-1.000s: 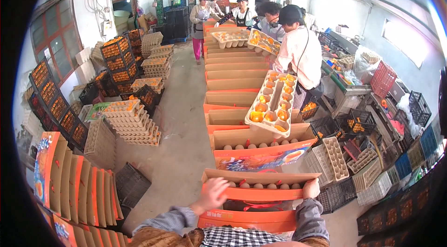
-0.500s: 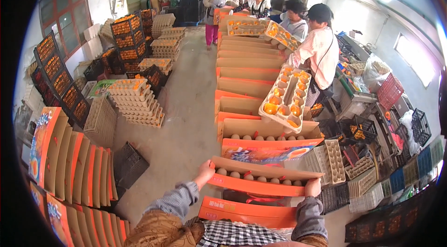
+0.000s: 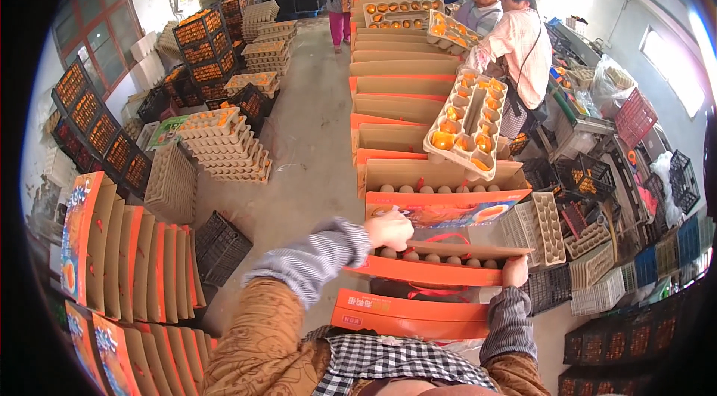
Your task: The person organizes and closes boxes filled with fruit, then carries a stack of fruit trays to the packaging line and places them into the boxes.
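Note:
An open orange cardboard box [image 3: 437,273] with a pulp tray inside stands right in front of me. My left hand [image 3: 390,229] grips its far left corner. My right hand [image 3: 514,271] holds its right front corner. Just behind it is another open box [image 3: 447,205] with a printed flap. A closed orange box [image 3: 411,315] lies below, against my body. Further back, a tilted pulp tray of orange fruit [image 3: 467,123] rests on the row of boxes.
A long row of open cartons [image 3: 403,78] runs away from me, with people [image 3: 519,45] standing along its right side and far end. Flat folded cartons [image 3: 127,261] stand at my left. Stacked pulp trays [image 3: 224,146] and black crates [image 3: 89,127] of fruit line the left wall.
My view has dropped and moved forward toward the box. My left hand slid from the box's near left edge to its far left corner; my right hand stays on the right corner.

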Tool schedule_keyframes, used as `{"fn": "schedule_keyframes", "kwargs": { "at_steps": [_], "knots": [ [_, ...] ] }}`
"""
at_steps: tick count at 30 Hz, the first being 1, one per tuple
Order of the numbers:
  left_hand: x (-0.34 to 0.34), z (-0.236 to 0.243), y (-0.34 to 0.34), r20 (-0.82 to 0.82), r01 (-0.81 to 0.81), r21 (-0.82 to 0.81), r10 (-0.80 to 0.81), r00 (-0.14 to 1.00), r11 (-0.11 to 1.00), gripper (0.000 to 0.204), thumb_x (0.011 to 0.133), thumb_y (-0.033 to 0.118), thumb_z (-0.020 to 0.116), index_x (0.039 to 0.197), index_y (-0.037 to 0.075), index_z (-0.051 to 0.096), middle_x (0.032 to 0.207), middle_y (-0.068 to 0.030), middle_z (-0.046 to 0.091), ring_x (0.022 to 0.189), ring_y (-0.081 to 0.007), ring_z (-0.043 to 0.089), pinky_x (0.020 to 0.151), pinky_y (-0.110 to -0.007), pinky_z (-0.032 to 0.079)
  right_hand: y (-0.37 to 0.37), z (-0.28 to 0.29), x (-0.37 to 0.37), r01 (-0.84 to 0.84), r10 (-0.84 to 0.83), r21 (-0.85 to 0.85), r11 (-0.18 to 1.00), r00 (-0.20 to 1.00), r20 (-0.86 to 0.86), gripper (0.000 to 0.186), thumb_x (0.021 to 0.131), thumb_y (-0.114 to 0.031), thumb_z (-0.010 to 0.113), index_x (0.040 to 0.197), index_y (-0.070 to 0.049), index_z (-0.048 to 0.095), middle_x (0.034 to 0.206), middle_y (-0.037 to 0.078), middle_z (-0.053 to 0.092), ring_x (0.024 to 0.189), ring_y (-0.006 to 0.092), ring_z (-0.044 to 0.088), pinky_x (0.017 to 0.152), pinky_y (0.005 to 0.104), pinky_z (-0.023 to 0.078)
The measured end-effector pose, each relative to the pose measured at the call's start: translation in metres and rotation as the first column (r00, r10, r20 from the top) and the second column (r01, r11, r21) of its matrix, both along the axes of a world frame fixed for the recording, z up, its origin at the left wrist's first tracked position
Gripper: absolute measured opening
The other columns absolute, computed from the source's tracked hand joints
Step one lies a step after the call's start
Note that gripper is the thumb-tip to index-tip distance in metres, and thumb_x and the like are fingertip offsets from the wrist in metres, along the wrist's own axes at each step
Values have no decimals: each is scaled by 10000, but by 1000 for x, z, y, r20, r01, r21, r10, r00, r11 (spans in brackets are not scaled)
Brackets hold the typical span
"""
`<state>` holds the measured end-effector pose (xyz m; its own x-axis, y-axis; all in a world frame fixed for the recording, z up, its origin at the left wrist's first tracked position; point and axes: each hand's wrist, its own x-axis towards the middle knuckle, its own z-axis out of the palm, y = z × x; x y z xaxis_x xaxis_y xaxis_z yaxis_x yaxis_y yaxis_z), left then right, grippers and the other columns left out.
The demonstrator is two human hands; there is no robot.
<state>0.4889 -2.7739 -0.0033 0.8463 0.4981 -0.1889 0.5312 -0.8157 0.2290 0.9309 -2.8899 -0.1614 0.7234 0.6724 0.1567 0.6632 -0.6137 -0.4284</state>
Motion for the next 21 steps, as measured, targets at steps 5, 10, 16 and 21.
{"fn": "schedule_keyframes", "kwargs": {
  "at_steps": [5,10,16,21],
  "knots": [
    [29,-36,-12,-66,-64,-276,47,997,959,617,1044,380,507,1596,115,436,1400,-229,620,1274,-356,604,1017,-500,473,-6,-3,21,122,-118,-74,990,991,62,285,964,-295,595,1135,-82,675,1040,210,759,970,443,727,857,536,564],
    [21,-106,-47,181,-88,-48,95,979,995,794,1044,657,441,1647,149,346,1571,-196,430,1407,-362,441,1133,-500,343,-8,-28,40,-63,63,20,998,997,43,268,957,-307,607,1013,-91,755,1010,190,768,954,444,731,818,539,566],
    [24,-107,-25,114,-42,-281,77,990,959,796,1058,603,470,1680,161,244,1582,-214,391,1401,-396,442,1177,-533,324,-8,-26,32,-36,34,24,999,998,45,310,982,-329,574,1064,-79,738,997,211,762,926,464,729,804,565,564],
    [25,-107,-39,95,-42,-121,54,994,992,746,1047,477,560,1669,175,281,1505,-203,463,1317,-379,512,1107,-503,420,-7,-24,21,-35,35,13,999,999,7,280,971,-314,600,1042,-85,745,997,208,762,926,453,733,798,548,572]
  ]
}}
